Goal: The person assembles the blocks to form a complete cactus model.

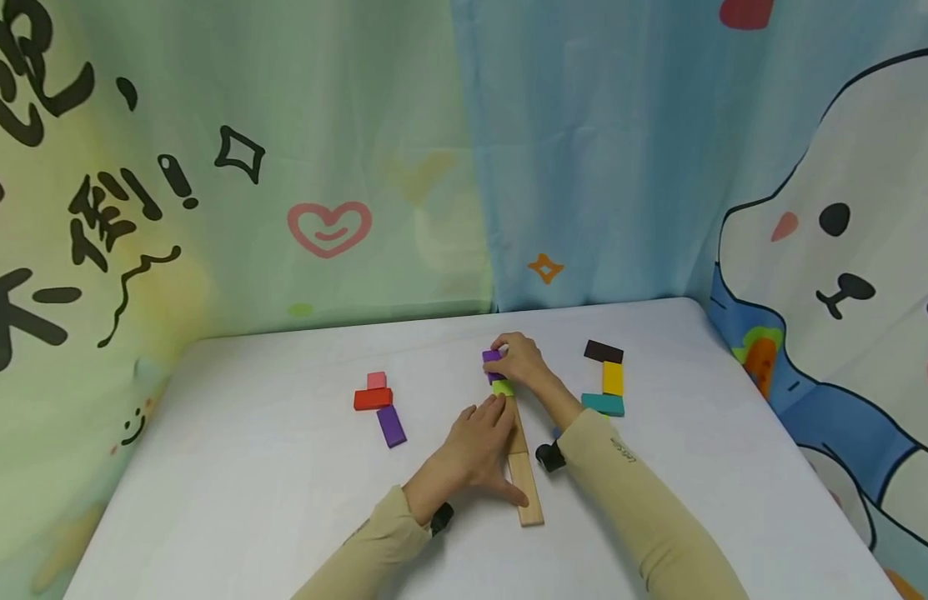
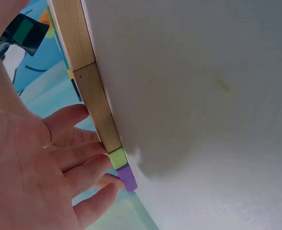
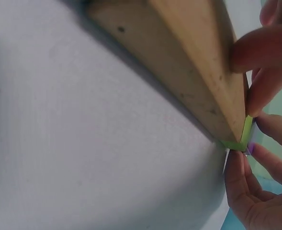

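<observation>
A row of blocks runs away from me down the middle of the white table. Two plain wooden blocks [image 1: 517, 439] lie end to end, with a light green block [image 1: 503, 387] at their far end. Beyond it is a purple block [image 2: 127, 178], partly hidden by fingers in the head view. My right hand [image 1: 522, 364] pinches this purple block between thumb and fingers. My left hand [image 1: 474, 450] lies along the row's left side, fingers extended; its fingertips touch the far wooden block near the green one, its thumb the near wooden block.
To the left lie a pink block [image 1: 376, 380], a red block [image 1: 373, 399] and a purple block [image 1: 392, 427]. At right are a black block [image 1: 604, 352], a yellow block [image 1: 612, 378] and a teal block [image 1: 603, 405]. A curtain [image 1: 403, 283] hangs behind the table.
</observation>
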### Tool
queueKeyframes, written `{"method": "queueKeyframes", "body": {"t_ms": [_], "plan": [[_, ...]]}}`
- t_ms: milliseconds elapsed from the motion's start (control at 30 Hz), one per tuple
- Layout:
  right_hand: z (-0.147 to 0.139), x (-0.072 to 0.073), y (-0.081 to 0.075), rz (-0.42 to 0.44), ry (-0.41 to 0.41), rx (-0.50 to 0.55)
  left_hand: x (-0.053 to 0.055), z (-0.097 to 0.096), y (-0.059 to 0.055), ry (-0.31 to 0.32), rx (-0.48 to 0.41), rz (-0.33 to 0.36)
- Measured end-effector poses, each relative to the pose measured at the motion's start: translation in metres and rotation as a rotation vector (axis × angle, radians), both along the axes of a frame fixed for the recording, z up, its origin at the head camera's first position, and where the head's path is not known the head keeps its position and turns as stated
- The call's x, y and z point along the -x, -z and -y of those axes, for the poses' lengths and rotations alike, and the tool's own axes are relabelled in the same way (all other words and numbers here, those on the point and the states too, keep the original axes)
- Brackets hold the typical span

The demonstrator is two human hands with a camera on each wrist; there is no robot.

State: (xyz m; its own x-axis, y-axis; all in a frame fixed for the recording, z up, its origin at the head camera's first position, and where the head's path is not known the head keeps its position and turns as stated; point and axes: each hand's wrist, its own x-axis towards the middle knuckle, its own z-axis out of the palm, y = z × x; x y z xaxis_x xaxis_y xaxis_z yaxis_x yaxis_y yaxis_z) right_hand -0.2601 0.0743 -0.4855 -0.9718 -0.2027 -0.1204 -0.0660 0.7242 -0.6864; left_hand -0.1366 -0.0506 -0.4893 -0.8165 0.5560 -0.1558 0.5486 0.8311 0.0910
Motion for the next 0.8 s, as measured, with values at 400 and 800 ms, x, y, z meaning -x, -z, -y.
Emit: {"method": "queueKeyframes", "body": {"t_ms": [400,800], "plan": [[-0.006,0.004,0.000,0.017,-0.043,-0.021,-0.003,-0.002,-0.008,0.001,0.007,0.021],[-0.018,0.011,-0.001,0.093,-0.080,-0.030,-0.006,-0.001,0.000,0.026,0.012,-0.020]]}}
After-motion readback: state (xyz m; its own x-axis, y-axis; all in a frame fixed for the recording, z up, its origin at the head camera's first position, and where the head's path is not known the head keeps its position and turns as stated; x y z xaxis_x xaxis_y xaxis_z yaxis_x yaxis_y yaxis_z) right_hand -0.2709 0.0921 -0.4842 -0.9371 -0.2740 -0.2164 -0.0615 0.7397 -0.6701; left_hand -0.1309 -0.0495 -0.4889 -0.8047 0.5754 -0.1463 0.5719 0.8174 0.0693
